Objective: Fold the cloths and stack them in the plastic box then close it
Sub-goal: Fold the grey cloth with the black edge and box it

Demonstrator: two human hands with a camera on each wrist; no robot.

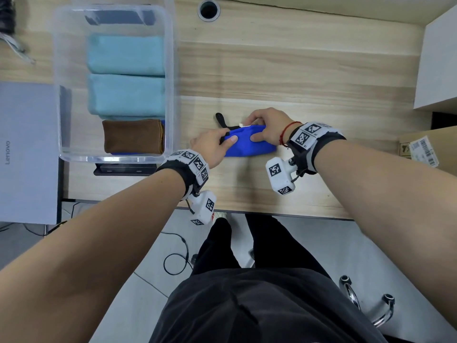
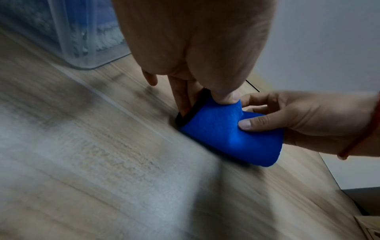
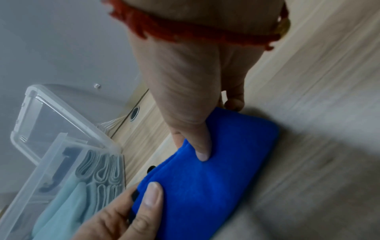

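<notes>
From the head view, one blue cloth [image 1: 249,144] lies folded on the counter [image 1: 296,70], just right of the box [image 1: 170,70]. The left hand [image 1: 212,147] pinches its left end, thumb on top, at a black edge trim. The right hand [image 1: 268,126] curls over the far right part, thumb pressed on the top. A black loop [image 1: 220,119] sticks out beyond the cloth toward the far side. The clear box holds two teal cloths [image 1: 126,75] side by side and one brown cloth [image 1: 133,136] nearest the person; a sliver of another blue one shows beneath the brown. The lid [image 1: 118,3] lies behind the box, only partly in view. Left of the box sits a grey laptop [image 1: 27,149] reading "Lenovo". At the right edge is a cardboard box [image 1: 430,147] with a barcode label, its print too small to read. A round cable hole [image 1: 209,9] opens in the counter's far side. Both wrists wear bands with black-and-white square markers.

From the left wrist, the thumb and fingers [image 2: 180,97] grip the trimmed end of the cloth, lifting it slightly; the right thumb presses the middle. The box corner shows at upper left, blurred.

From the right wrist, the cloth lies flat under both thumbs. A red bracelet [image 3: 185,34] circles the wrist. The box stands open, folded edges of teal cloths showing through its wall.
</notes>
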